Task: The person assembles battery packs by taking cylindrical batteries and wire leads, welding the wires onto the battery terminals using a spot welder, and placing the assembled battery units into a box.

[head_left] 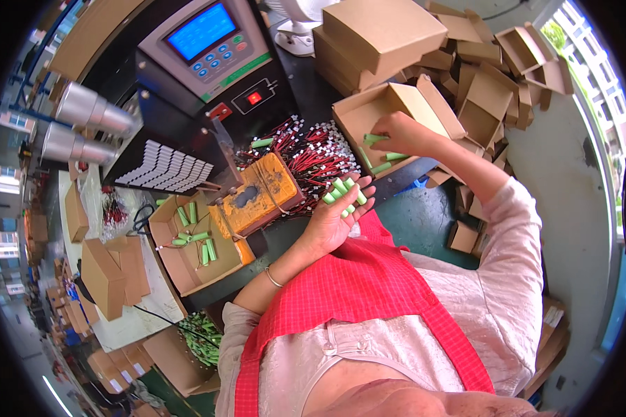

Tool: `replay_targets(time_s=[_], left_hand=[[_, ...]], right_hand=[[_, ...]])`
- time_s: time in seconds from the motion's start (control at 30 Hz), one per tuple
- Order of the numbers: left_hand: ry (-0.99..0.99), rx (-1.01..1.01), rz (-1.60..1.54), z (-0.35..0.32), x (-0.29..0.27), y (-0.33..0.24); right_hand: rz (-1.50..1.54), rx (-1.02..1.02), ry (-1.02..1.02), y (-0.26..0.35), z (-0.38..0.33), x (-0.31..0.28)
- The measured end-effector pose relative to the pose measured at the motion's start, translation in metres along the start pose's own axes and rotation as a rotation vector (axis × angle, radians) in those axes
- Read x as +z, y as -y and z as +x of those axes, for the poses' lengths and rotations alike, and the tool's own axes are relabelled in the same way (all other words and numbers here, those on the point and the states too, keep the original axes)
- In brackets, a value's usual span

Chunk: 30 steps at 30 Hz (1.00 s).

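Several green cylindrical battery cells (342, 194) lie in my left hand (327, 226), palm up with the fingers curled around them. My right hand (405, 133) pinches one green battery cell (374, 140) over an open cardboard box (355, 115) at the right. A few more green cells (380, 168) lie in the near end of that box. Left of it spreads a heap of thin red and black wires (320, 149) with white connectors. Between the heap and my left forearm sits a worn orange-yellow block (275, 182) bound with cord.
A welding-type machine with a lit blue screen (202, 31) stands behind. Left of the block, a cardboard tray (215, 271) holds green cells, some with wires. Empty cartons (487, 97) pile up at the right. More wired cells (200, 337) fill a box lower left.
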<state>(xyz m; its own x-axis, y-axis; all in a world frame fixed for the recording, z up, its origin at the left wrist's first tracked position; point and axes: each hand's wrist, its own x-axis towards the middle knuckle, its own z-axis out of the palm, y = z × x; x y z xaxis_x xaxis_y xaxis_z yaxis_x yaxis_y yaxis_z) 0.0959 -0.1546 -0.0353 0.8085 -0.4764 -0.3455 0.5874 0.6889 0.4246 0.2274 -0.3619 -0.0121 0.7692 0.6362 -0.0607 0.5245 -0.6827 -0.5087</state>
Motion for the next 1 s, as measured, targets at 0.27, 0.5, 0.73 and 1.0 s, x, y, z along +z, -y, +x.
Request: replay_targets(time_s=[0.27,0.5,0.73,1.0], left_hand=[[0.097,0.044,-0.158,-0.003,-0.003,0.010],[0.020,-0.002,-0.228,-0.022,-0.014,0.004],[0.054,-0.128,-0.043,-0.046,-0.029,0.006],[0.279,-0.043,0.691,-0.074,-0.030,-0.004]], right_hand=[[0.436,0.115,0.004,0.110,-0.044,-0.002],[0.361,0.080,0.083,0.121,-0.034,-0.005],[-0.124,-0.230,-0.075,0.069,0.017,0.029],[-0.540,-0.231,-0.134,0.070,0.024,0.028]])
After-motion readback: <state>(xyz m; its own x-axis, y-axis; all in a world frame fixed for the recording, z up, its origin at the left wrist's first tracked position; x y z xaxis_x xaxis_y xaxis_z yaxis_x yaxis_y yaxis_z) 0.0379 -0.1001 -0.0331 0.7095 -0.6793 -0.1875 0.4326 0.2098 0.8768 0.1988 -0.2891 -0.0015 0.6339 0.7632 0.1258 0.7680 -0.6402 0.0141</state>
